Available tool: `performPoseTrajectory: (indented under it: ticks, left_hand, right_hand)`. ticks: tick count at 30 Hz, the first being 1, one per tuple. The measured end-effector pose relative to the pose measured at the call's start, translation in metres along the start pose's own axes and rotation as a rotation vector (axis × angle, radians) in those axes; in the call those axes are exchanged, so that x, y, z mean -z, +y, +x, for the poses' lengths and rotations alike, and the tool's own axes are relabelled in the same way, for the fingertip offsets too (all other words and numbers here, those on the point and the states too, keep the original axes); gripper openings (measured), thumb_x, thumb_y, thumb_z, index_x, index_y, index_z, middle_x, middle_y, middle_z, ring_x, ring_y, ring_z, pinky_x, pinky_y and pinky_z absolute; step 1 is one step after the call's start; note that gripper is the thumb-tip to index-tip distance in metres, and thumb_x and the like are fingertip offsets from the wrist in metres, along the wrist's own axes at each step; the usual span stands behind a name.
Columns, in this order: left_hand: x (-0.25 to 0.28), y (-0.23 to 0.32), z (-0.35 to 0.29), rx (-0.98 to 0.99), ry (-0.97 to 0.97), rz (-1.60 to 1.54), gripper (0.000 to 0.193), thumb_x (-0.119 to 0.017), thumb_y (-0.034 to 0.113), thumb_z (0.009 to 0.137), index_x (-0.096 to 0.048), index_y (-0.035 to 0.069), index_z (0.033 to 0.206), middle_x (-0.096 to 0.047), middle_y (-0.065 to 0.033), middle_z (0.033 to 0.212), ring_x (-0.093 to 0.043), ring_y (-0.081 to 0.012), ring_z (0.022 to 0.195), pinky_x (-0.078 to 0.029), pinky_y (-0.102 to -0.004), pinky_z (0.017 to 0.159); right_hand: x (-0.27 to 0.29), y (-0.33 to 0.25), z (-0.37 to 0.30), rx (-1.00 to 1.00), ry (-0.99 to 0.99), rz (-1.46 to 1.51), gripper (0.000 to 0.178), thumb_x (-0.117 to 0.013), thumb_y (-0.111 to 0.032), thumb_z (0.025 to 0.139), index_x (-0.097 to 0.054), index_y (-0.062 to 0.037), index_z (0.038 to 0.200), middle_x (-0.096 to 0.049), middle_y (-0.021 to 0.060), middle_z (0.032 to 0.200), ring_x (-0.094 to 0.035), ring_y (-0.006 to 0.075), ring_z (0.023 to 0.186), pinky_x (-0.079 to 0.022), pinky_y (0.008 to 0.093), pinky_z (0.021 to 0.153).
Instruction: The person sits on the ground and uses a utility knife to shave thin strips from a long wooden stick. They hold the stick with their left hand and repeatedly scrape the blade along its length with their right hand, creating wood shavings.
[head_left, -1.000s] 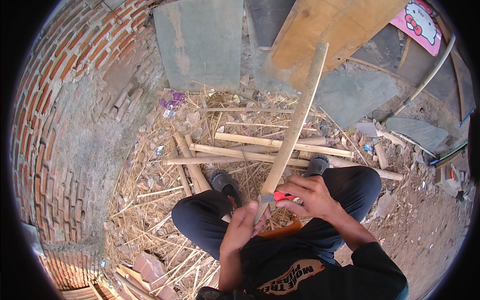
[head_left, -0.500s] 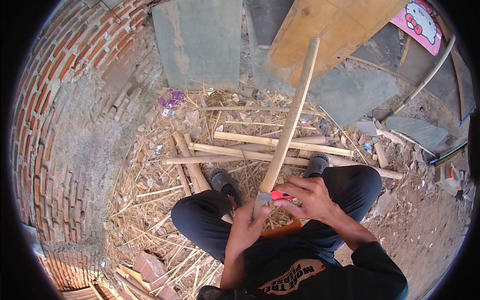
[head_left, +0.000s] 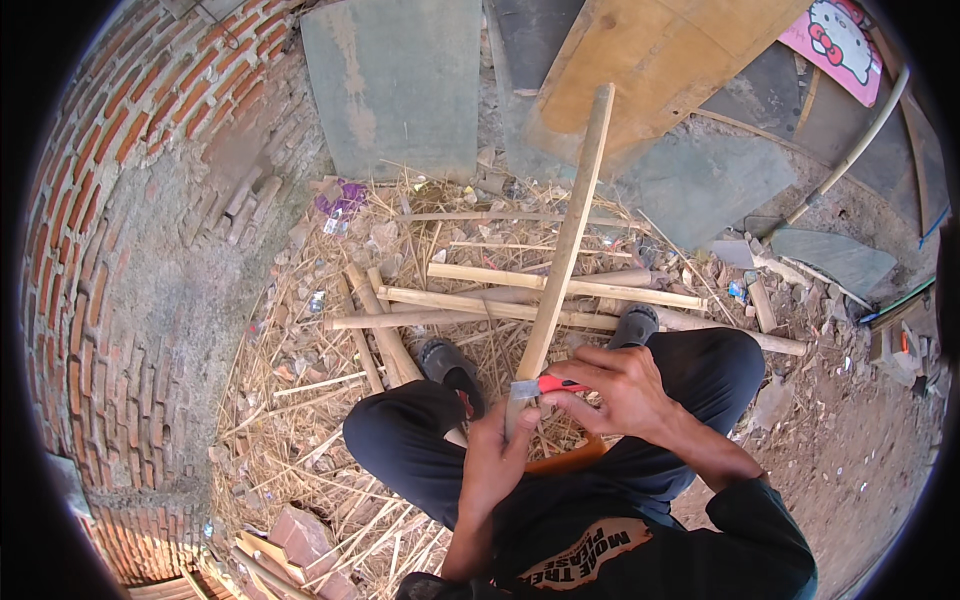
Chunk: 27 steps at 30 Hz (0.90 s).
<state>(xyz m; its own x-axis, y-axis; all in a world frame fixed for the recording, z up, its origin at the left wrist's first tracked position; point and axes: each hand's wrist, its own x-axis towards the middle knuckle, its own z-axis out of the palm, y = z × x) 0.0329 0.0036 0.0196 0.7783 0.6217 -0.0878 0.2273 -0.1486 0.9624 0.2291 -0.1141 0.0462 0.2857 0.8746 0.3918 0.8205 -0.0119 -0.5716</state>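
Note:
A long split bamboo strip (head_left: 567, 240) slants up and away from my lap. Its near end is gripped by my left hand (head_left: 494, 458), the thumb lying along the strip. My right hand (head_left: 628, 395) is closed around the red handle of a utility knife (head_left: 556, 384). The knife's short grey blade lies across the bamboo, just beyond my left thumb. Between my thighs, an orange curved object (head_left: 568, 458) shows in part; what it is I cannot tell.
Several bamboo pieces (head_left: 490, 303) lie crossed by my shoes (head_left: 446, 362), over straw and rubble. A brick wall (head_left: 110, 330) rises at left. Grey boards (head_left: 395, 90) and a brown panel (head_left: 660, 70) lean at the back. A reddish block (head_left: 305, 535) lies at lower left.
The bamboo strip's far end has swung a little to the left. My right hand and the knife have shifted slightly left, and the blade still lies across the strip.

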Motion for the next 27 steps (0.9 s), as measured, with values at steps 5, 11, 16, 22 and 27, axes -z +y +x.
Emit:
performPoseTrajectory:
  ticks: [5, 11, 16, 22, 27]
  left_hand:
    - [0.002, 0.002, -0.001, 0.011, -0.007, 0.011, 0.035, -0.062, 0.031, 0.117, -0.072, -0.003, 0.118, -0.054, 0.0040, 0.073, -0.045, -0.0052, 0.071, -0.039, -0.0296, 0.061]
    - [0.004, 0.006, -0.001, 0.064, -0.004, 0.075, 0.038, -0.069, 0.034, 0.113, -0.072, -0.004, 0.112, -0.061, -0.0097, 0.069, -0.055, -0.0153, 0.062, -0.046, -0.0387, 0.060]
    - [0.003, 0.000, -0.010, 0.033, -0.004, 0.123, 0.037, -0.065, 0.032, 0.116, -0.074, -0.003, 0.122, -0.057, 0.0003, 0.069, -0.048, -0.0064, 0.068, -0.042, -0.0305, 0.061]
    - [0.005, 0.003, -0.020, 0.089, -0.027, 0.048, 0.038, -0.065, 0.032, 0.115, -0.074, -0.004, 0.121, -0.057, -0.0021, 0.069, -0.049, -0.0090, 0.067, -0.043, -0.0322, 0.062]
    - [0.008, 0.000, -0.028, 0.076, -0.048, 0.098, 0.038, -0.065, 0.033, 0.115, -0.073, -0.004, 0.114, -0.053, -0.0025, 0.068, -0.046, -0.0094, 0.067, -0.042, -0.0332, 0.061]
  right_hand:
    - [0.002, 0.001, 0.001, 0.028, 0.010, -0.032, 0.030, -0.088, -0.037, 0.092, -0.085, -0.0153, 0.112, -0.067, 0.0030, 0.080, -0.068, 0.0266, 0.058, -0.053, 0.0393, 0.053]
    - [-0.001, 0.001, 0.001, 0.044, 0.051, -0.031, 0.029, -0.089, -0.035, 0.090, -0.085, -0.0146, 0.111, -0.068, 0.0032, 0.081, -0.070, 0.0263, 0.060, -0.054, 0.0392, 0.054]
    - [0.011, 0.011, 0.011, -0.040, 0.168, -0.091, 0.028, -0.090, -0.034, 0.090, -0.085, -0.0142, 0.110, -0.073, 0.0035, 0.084, -0.070, 0.0264, 0.061, -0.054, 0.0386, 0.055]
    - [0.023, 0.024, 0.020, -0.019, 0.159, -0.106, 0.028, -0.091, -0.034, 0.091, -0.085, -0.0125, 0.108, -0.078, 0.0039, 0.090, -0.074, 0.0265, 0.066, -0.056, 0.0382, 0.057]
    - [0.038, 0.042, 0.028, -0.071, 0.269, -0.179, 0.029, -0.089, -0.033, 0.093, -0.085, -0.0092, 0.109, -0.079, 0.0077, 0.092, -0.077, 0.0286, 0.072, -0.060, 0.0393, 0.063]
